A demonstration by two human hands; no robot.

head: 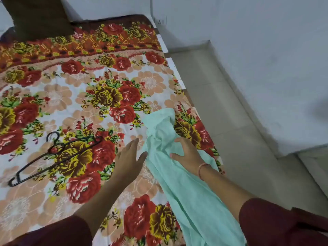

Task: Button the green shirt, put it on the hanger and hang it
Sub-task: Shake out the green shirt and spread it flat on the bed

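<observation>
The green shirt (188, 192) lies crumpled in a long pale strip along the right edge of the bed sheet (71, 96). I have my right hand (186, 153) flat on it, fingers spread. My left hand (129, 157) is open just beside it, thumb at the cloth. The black hanger (61, 144) lies well left.

Bedroom in a home, by the look of it: a bed (171, 65) spread with a rose-printed sheet (56, 96), a dark brown cushion (39, 16) (or a pillow, hard to tell) at its far end, plain pale walls (266, 50), a beige tiled floor (221, 112) alongside, a black clothes hanger (53, 157) lying on the sheet.
</observation>
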